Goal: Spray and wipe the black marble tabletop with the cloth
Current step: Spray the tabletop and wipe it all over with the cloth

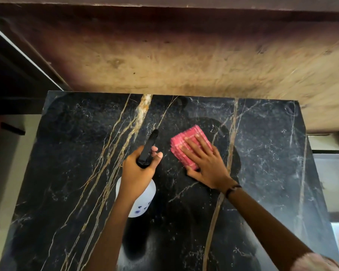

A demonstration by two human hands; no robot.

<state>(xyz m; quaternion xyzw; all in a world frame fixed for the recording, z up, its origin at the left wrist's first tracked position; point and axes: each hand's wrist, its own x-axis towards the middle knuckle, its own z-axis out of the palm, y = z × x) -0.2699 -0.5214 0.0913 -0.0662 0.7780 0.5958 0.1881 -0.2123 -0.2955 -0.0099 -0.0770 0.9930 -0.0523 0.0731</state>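
Pressing folded pink cloth [191,146], veined black tabletop [266,153]

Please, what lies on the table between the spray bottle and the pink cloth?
Nothing lies there. In the head view, only bare black marble tabletop separates the spray bottle in the left hand from the pink cloth under the right hand.

Right hand [205,163] flat on pink cloth [186,142]; left hand [139,169] grips spray bottle [145,194].

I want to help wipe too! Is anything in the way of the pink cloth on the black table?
Nothing visible. The right hand presses the pink cloth flat on the black marble tabletop; the left hand holds the spray bottle beside it.
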